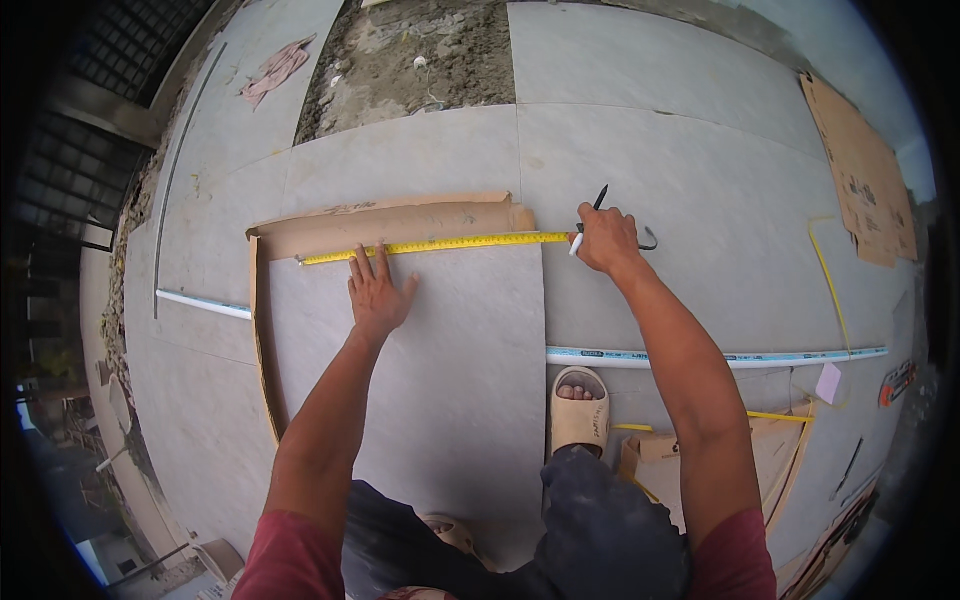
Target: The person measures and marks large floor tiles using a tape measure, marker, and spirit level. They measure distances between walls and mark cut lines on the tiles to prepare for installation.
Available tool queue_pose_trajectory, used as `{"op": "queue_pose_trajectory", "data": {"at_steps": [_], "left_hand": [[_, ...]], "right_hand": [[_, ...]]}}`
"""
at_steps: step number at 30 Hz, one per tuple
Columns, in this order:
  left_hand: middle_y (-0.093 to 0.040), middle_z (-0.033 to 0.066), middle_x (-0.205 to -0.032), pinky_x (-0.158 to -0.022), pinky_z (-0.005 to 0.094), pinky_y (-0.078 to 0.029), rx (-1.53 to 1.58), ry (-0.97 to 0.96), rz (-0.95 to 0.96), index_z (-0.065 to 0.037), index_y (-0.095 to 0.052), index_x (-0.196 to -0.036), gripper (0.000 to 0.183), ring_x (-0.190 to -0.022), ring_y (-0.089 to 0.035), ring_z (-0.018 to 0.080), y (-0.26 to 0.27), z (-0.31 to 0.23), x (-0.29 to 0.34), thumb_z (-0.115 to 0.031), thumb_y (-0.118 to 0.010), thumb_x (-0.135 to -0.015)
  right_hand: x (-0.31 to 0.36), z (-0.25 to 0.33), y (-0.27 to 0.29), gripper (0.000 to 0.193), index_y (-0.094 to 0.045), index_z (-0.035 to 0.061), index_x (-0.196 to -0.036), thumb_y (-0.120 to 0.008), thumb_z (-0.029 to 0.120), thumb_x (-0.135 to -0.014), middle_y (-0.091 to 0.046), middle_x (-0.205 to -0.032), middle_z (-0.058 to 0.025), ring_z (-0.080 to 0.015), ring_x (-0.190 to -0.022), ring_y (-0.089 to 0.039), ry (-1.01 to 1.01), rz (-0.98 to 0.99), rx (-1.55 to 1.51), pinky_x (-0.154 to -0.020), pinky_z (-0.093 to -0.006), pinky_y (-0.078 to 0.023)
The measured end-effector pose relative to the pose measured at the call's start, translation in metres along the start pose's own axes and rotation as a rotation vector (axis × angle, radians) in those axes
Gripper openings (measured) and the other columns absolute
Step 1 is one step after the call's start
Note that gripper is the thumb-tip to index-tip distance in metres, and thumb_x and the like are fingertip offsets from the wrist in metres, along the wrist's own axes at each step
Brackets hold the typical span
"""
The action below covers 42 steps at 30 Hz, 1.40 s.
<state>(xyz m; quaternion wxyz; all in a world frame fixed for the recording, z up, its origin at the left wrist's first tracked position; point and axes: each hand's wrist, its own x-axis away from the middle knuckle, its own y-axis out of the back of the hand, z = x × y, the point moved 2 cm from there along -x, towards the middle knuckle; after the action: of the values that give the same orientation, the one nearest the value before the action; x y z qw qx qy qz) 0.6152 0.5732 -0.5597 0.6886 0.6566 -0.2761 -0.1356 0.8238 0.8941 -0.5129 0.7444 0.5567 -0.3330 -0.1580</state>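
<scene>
A large grey tile (440,370) lies in front of me, with folded cardboard (400,218) along its far and left edges. The yellow blade of a tape measure (470,241) stretches across the tile near its far edge. My left hand (378,296) rests with its fingers spread, fingertips over the blade near its left end. My right hand (610,240) is closed round the tape measure's body at the blade's other end, just past the tile's right edge. A black pen (601,197) sticks up from the same hand; the case is mostly hidden by the fingers.
A white-and-blue pipe (700,358) runs right from the tile. Cardboard sheets (862,170) lean at the far right, and an orange-and-black tool (897,384) lies below. Beyond are bare rough mortar (400,70) and a pink cloth (277,70). My sandalled foot (580,412) stands beside the tile.
</scene>
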Motion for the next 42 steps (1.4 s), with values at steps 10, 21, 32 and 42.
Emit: {"op": "queue_pose_trajectory", "data": {"at_steps": [10,21,32,42], "left_hand": [[-0.015,0.0288,-0.163,-0.119,0.0573,-0.021,0.099,0.037,-0.047,-0.009,-0.024,-0.159,0.098,-0.15,-0.015,0.0479,-0.008,-0.004,-0.004,-0.067,-0.058,-0.088],[-0.013,0.0247,-0.164,-0.121,0.056,-0.017,0.075,0.006,0.037,-0.004,-0.022,-0.158,0.101,-0.151,-0.012,0.0452,0.003,0.0,-0.005,-0.069,-0.056,-0.088],[-0.01,0.0262,-0.164,-0.12,0.0591,-0.014,0.147,0.028,-0.056,-0.004,-0.017,-0.159,0.103,-0.152,-0.009,0.0454,-0.009,-0.002,0.003,-0.074,-0.047,-0.09],[-0.012,0.0184,-0.167,-0.119,0.0634,-0.005,0.184,0.127,-0.181,-0.012,-0.025,-0.159,0.089,-0.153,-0.005,0.0442,-0.019,-0.009,0.005,-0.067,-0.046,-0.092]], "right_hand": [[-0.001,0.003,0.0,0.029,-0.063,0.0091,-0.102,-0.07,0.034,-0.091,-0.072,-0.092,-0.009,-0.0291,-0.098,-0.063,-0.011,0.0,-0.014,-0.082,-0.0455,-0.044],[0.0,0.011,0.003,0.028,-0.061,0.008,-0.102,-0.072,0.032,-0.091,-0.071,-0.096,-0.0104,-0.0305,-0.098,-0.063,-0.035,0.018,0.045,-0.084,-0.0482,-0.047],[-0.005,0.01,0.001,0.03,-0.059,0.0062,-0.097,-0.072,0.032,-0.09,-0.067,-0.09,-0.0153,-0.0346,-0.093,-0.063,-0.007,0.002,0.029,-0.081,-0.0484,-0.048],[-0.012,0.008,-0.005,0.03,-0.058,0.0054,-0.095,-0.073,0.031,-0.088,-0.066,-0.088,-0.0182,-0.0374,-0.089,-0.063,0.038,-0.008,0.023,-0.078,-0.0498,-0.049]]}}
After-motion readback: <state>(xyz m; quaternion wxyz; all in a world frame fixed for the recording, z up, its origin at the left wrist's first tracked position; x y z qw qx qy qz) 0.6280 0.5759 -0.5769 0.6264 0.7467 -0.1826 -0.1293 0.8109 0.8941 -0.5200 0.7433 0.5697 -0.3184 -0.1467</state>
